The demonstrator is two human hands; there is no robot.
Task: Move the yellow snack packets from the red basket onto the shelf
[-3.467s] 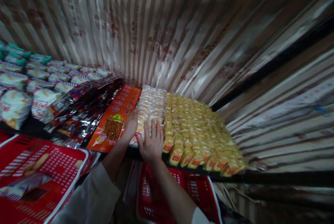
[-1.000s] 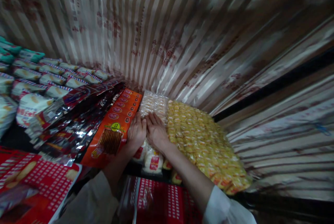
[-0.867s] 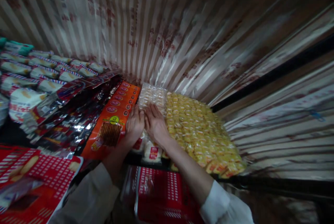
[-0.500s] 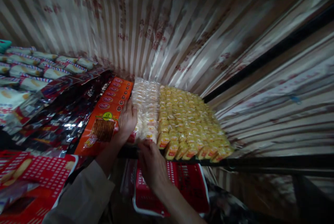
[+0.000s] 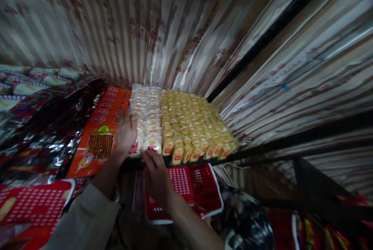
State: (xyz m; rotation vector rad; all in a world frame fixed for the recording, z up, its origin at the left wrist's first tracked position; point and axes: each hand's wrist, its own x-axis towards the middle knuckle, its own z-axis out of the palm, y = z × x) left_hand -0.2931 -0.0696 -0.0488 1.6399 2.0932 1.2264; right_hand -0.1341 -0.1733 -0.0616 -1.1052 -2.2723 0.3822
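Two rows of small white-wrapped snack packs (image 5: 147,116) stand between an orange snack bag (image 5: 100,125) and several rows of yellow-wrapped snack packs (image 5: 194,123). My left hand (image 5: 127,132) lies flat, fingers stretched out, along the left side of the white packs and over the orange bag's edge. At the front edge of the shelf (image 5: 131,164), my right hand (image 5: 154,168) touches the bottom of the foremost white pack with its fingertips. Its fingers are slightly bent and not wrapped round anything; part of them is hidden.
Dark shiny bags (image 5: 55,129) lie in a slanting stack at left. Red baskets (image 5: 186,191) sit below the shelf, one in the middle and another red basket (image 5: 37,203) lower left. Striped plastic sheeting (image 5: 163,28) hangs behind, crossed by a dark pole (image 5: 262,44).
The view has shifted, so shelf goods and hands appear further left and red packets show at lower right. Both hands stay at the white packs; nothing has visibly been lifted.
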